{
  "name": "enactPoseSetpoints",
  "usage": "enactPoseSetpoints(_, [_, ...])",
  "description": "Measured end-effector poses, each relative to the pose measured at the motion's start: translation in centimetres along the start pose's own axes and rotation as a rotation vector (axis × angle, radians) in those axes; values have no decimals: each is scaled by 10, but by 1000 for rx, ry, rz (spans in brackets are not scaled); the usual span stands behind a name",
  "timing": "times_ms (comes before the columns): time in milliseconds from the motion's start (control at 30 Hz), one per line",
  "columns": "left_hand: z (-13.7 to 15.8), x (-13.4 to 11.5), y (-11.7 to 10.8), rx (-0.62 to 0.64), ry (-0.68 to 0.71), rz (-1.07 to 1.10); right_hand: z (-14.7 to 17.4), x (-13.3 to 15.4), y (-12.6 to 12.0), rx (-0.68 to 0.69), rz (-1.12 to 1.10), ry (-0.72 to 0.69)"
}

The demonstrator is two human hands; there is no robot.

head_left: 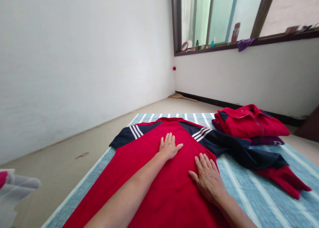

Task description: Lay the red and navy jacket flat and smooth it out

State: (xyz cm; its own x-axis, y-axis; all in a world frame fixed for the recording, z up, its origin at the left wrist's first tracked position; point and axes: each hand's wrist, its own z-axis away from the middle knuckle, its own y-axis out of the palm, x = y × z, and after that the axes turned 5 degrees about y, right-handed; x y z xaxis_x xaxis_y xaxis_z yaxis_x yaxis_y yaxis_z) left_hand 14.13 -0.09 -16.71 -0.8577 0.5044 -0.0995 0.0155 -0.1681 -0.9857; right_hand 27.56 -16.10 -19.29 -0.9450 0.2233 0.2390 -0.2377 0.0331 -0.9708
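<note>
A red jacket point(147, 168) with navy shoulders and white stripes lies spread, back side up, in front of me. My left hand point(169, 147) rests flat on its upper back, fingers extended. Lower and to the right, my right hand point(207, 177) lies on the cloth near the jacket's side edge, fingers apart. The right-hand sleeve point(261, 160), navy with a red end, stretches out over the striped cover. On the left, the other sleeve shows only its navy upper part; the rest is out of sight.
Folded red and dark clothes point(251, 121) are stacked at the right on the blue-and-white striped cover point(240, 184). Beyond lie a broom point(183, 96) on the floor and a window sill point(211, 49) with small bottles, a mirror and a purple cloth. A white wall stands left.
</note>
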Motion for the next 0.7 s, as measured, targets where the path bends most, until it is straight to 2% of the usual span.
enactPoseSetpoints(233, [75,-20,19,34,115,14,2,-5,6,4,-1,-22])
enactPoseSetpoints(400, [87,-25,17,20,145,39,-1,-9,9,3,22,-20])
enactPoseSetpoints(500, [98,-28,10,20,180,55,3,-9,0,-46,18,-29])
enactPoseSetpoints(600, [116,-29,9,30,230,67,29,-3,-12,-144,20,-154])
enactPoseSetpoints(700, [128,-29,15,58,272,78,84,15,-4,-216,-19,-421])
